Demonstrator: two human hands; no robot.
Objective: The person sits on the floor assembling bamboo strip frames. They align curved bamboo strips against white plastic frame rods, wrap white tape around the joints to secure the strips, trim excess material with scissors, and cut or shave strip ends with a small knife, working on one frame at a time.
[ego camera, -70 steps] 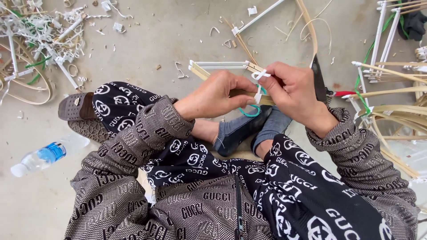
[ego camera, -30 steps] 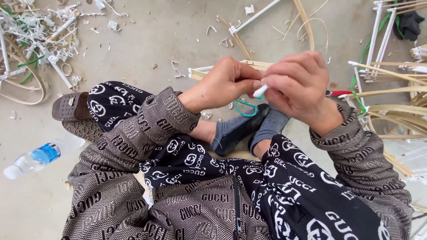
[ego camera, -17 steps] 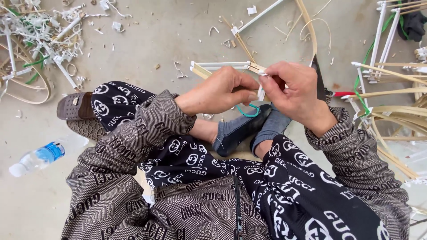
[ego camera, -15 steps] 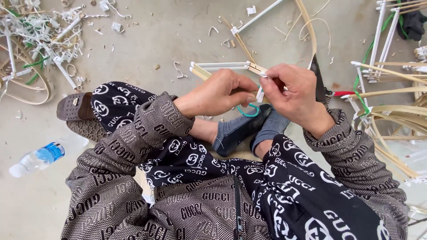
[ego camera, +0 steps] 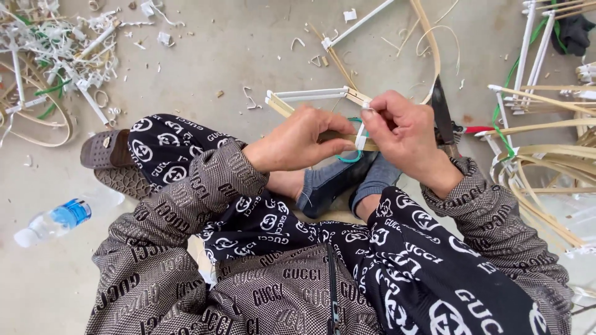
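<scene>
Head view shows the bamboo-strip frame (ego camera: 310,96) lying crosswise just above the grey-socked feet (ego camera: 347,180), its near end pinched in the left hand (ego camera: 298,139), while the right hand (ego camera: 403,133) nips white tape (ego camera: 361,138) wound there, beside a teal loop (ego camera: 354,155).

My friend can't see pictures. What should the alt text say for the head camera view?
Seen from above, a person sitting on a concrete floor holds a small frame of bamboo strips, the left hand gripping a strip and the right hand pinching white tape at a joint. A water bottle, sandals and bamboo scraps lie nearby.
</scene>
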